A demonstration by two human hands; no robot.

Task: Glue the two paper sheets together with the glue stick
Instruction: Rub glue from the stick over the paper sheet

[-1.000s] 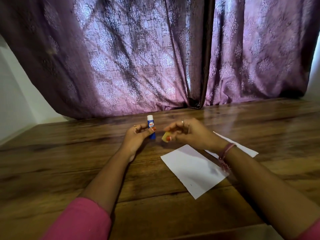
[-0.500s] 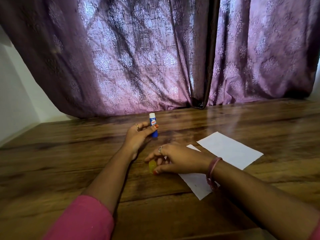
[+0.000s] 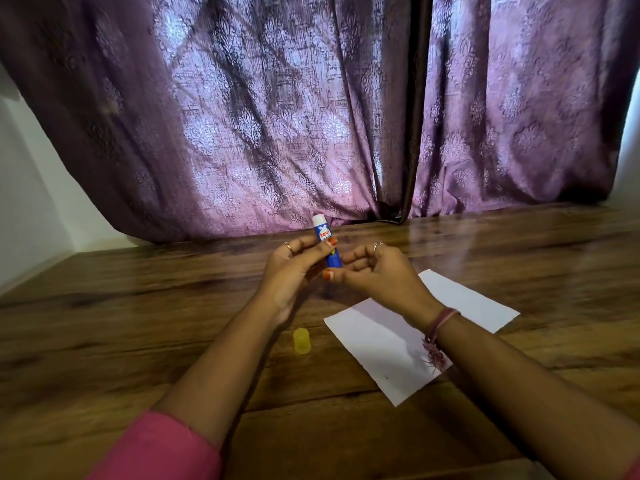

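Observation:
A blue glue stick [image 3: 326, 242] with a white tip stands upright and uncapped between both hands. My left hand [image 3: 294, 268] grips its body with thumb and fingers. My right hand [image 3: 377, 275] pinches its bottom end with thumb and fingertips. The yellow cap [image 3: 302, 341] lies alone on the wooden table, below my left wrist. Two white paper sheets lie to the right: the nearer sheet [image 3: 377, 351] under my right wrist, and the farther sheet [image 3: 474, 303] partly overlapping it behind.
The wooden table [image 3: 138, 323] stretches wide to the left and front. A purple patterned curtain [image 3: 311, 116] hangs along its far edge. A white wall [image 3: 31, 202] is at the left.
My right hand set the yellow cap down on the table, then rose back to the glue stick's bottom end. The left hand kept hold of the stick.

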